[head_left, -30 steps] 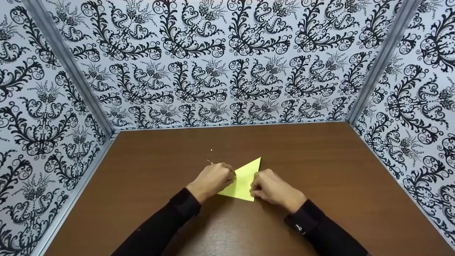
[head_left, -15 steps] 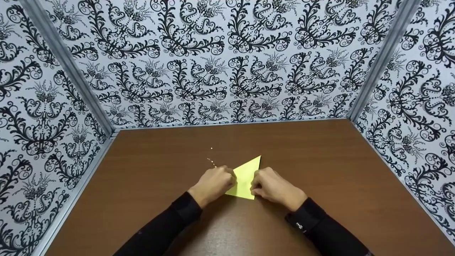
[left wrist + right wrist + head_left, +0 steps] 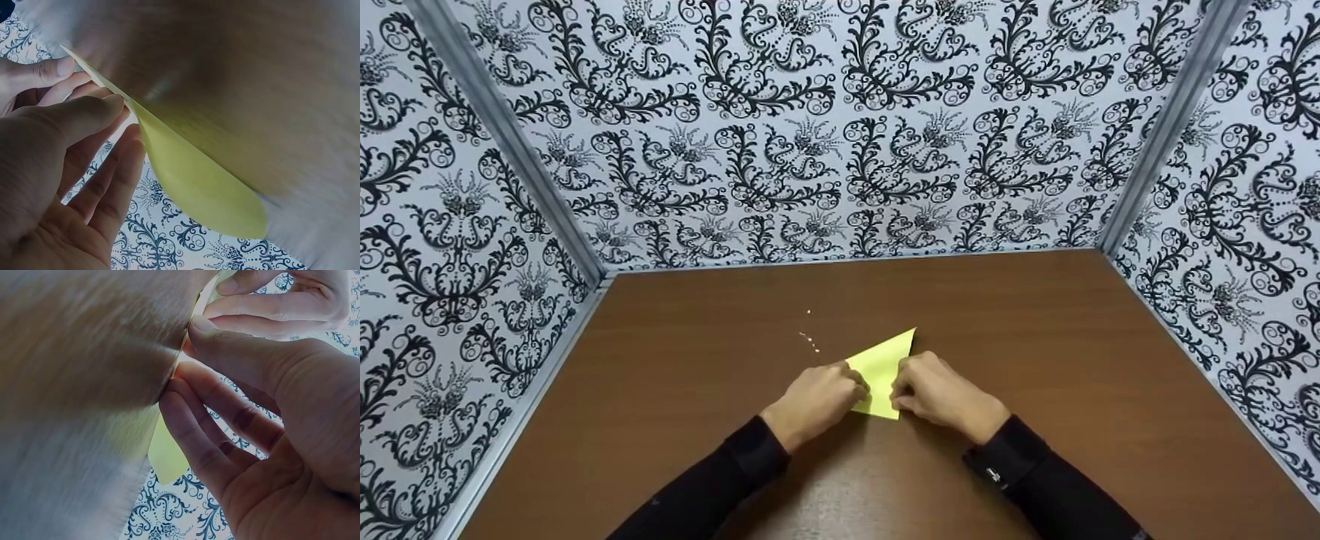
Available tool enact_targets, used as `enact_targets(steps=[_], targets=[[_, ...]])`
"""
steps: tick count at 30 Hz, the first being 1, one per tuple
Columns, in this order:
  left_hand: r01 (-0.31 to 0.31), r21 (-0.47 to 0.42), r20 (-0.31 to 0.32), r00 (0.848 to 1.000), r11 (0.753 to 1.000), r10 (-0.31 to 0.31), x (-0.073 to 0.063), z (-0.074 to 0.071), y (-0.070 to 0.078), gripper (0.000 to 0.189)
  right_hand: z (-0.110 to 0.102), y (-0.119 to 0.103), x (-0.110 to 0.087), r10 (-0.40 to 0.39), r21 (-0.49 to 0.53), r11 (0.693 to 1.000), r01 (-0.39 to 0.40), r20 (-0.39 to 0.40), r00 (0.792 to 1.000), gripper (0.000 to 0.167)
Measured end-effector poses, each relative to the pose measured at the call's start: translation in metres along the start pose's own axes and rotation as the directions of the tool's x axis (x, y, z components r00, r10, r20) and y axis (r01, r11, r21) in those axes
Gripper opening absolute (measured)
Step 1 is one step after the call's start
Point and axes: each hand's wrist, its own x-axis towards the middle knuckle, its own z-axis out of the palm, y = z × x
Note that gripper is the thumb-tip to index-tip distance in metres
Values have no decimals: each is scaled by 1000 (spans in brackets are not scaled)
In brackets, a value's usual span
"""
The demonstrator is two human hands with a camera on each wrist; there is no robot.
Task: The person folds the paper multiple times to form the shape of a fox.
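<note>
A yellow sheet of paper [image 3: 883,369] lies on the brown table between both hands, one pointed corner reaching up and away. My left hand [image 3: 819,399] covers its left part; in the left wrist view the thumb and fingers pinch the paper [image 3: 197,185], which bends into a rounded curve below them. At the opposite side my right hand [image 3: 939,394] pinches the paper's right edge. The right wrist view shows the thumb and fingertips [image 3: 171,402] close together on that edge, low over the table. Much of the sheet is hidden under the left hand.
Small pale crumbs [image 3: 810,341] trail across the table [image 3: 697,337] just beyond the left hand. Patterned black-and-white walls [image 3: 840,150] with grey metal posts [image 3: 1170,120] enclose its back and sides.
My left hand has slid a little right and nearer along the paper, covering more of its lower left and uncovering more crumbs. The right hand stays almost in place on the edge.
</note>
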Motion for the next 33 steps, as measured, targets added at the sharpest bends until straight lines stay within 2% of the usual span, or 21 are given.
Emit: enact_targets(steps=[7,13,16,21,25,29,33], targets=[[0,-20,4,1000,1000,0,-1,2,1,23,-1,0,-2,7,-1,1000,-7,3,1000,14],[-7,-101,-14,1000,995,6,0,4,-4,22,-5,1,-1,11,15,1000,-11,14,1000,10],[-12,-114,-36,999,993,8,0,6,-6,21,-7,3,2,17,27,999,-18,18,1000,10],[-7,-167,-37,999,986,1,-4,7,-8,16,-16,8,7,60,57,997,-61,20,998,8],[7,-224,-31,999,974,-14,-6,5,-9,18,-34,15,16,113,57,992,-112,-7,994,3],[-11,-230,-45,999,973,1,-6,5,-9,24,-49,19,31,142,22,990,-141,-50,989,9],[-29,-235,-43,999,972,20,-5,5,-9,32,-53,21,48,146,9,989,-145,-35,989,12]])
